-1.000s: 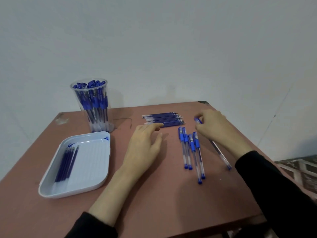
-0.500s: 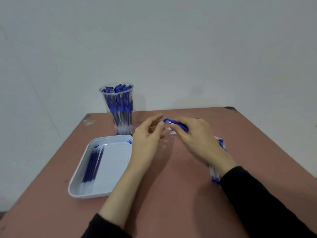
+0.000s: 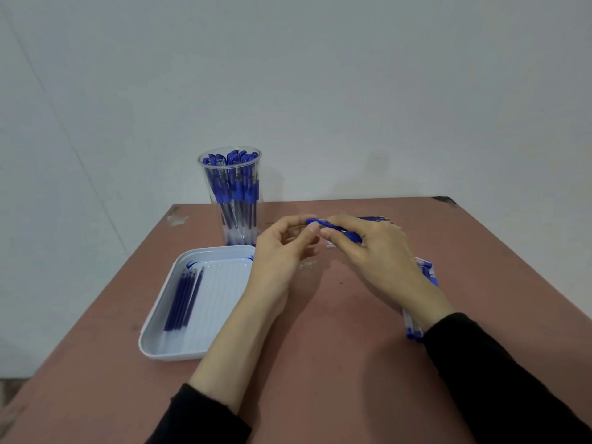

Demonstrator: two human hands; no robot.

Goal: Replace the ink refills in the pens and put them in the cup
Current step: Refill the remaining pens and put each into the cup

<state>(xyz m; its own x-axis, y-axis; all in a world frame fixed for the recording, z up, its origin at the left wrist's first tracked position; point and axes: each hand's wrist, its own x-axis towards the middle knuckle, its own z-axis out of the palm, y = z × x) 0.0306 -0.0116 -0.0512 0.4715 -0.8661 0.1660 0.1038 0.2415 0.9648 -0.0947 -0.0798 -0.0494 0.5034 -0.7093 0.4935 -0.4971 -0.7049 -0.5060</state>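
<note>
My right hand [image 3: 374, 251] grips a blue capped pen [image 3: 333, 229] above the middle of the reddish table [image 3: 320, 363]. My left hand [image 3: 282, 251] pinches the pen's blue cap end with thumb and fingertips. A clear plastic cup [image 3: 234, 197] full of blue pens stands at the back left. Several more pens [image 3: 423, 283] lie on the table, mostly hidden under my right wrist. A row of new refills [image 3: 381, 220] shows just behind my right hand.
A white tray [image 3: 160, 341] holding several dark blue refills [image 3: 184, 299] sits at the left, in front of the cup. A grey wall rises behind the table. The table's right edge runs diagonally at the right.
My right hand picked a pen off the table and brought it to the middle; my left hand rose to meet it and now pinches its cap end. The camera view swung to the right.
</note>
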